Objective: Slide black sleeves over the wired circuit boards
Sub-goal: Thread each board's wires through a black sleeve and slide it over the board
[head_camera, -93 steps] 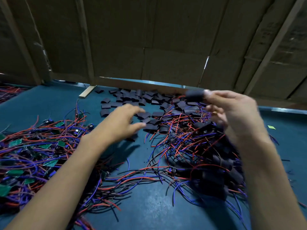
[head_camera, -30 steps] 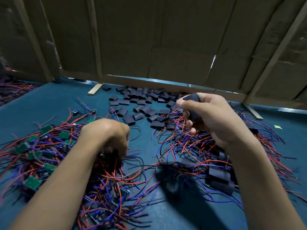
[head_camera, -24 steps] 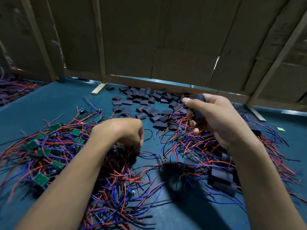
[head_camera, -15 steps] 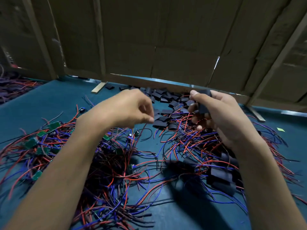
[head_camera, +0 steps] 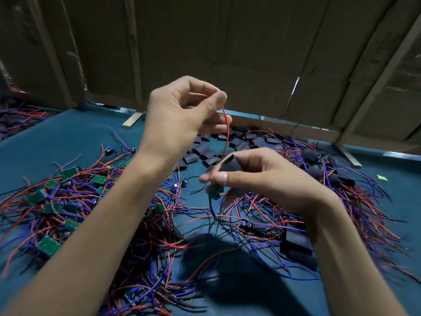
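Note:
My left hand (head_camera: 182, 115) is raised above the table and pinches the top of a red wire (head_camera: 227, 133) between thumb and forefinger. That wire runs straight down into the open mouth of a black sleeve (head_camera: 230, 164), which my right hand (head_camera: 262, 176) grips lower and to the right. A small green circuit board (head_camera: 215, 191) hangs just under the sleeve, with blue and black wires trailing down to the table.
A tangle of bare green boards with red and blue wires (head_camera: 57, 201) covers the left of the teal table (head_camera: 57, 137). Loose black sleeves (head_camera: 205, 153) lie at the back centre. Sleeved boards (head_camera: 296, 242) pile up on the right. Cardboard walls (head_camera: 227, 42) close the back.
My left hand came out of the wire pile with a board's wire and rose high. My right hand brought the sleeve lower, and the red wire now passes into it.

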Tool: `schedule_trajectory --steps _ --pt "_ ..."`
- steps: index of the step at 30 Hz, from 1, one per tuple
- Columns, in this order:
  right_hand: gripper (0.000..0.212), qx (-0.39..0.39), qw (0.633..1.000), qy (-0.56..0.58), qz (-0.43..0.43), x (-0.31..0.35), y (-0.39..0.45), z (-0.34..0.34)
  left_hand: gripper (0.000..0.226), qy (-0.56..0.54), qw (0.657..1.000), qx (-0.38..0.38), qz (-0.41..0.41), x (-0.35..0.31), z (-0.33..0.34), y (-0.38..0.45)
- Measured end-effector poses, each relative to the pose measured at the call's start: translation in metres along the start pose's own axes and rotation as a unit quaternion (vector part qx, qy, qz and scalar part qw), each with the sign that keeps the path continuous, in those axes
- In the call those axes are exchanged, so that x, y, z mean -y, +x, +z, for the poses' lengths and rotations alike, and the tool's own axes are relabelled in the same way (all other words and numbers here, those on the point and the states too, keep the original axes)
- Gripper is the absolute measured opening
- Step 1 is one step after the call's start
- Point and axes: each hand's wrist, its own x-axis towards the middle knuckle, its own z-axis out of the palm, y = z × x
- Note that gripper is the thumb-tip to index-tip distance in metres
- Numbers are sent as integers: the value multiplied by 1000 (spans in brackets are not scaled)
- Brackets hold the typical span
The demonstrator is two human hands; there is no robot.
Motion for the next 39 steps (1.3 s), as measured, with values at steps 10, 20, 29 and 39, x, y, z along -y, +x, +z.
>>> schedule_trajectory --steps 10,20,29,39 --pt "18 -204 942 239 -115 11 2 -16 54 199 909 247 -269 3 -5 -3" --pt "22 -284 935 198 -72 7 2 -26 20 -26 923 211 -322 0 -11 0" --pt "38 -51 976 -204 55 10 -9 -9 19 -372 881 -19 -290 -7 -9 9" --pt "29 14 986 -159 48 4 1 7 23 -342 907 -61 -240 7 32 -8"
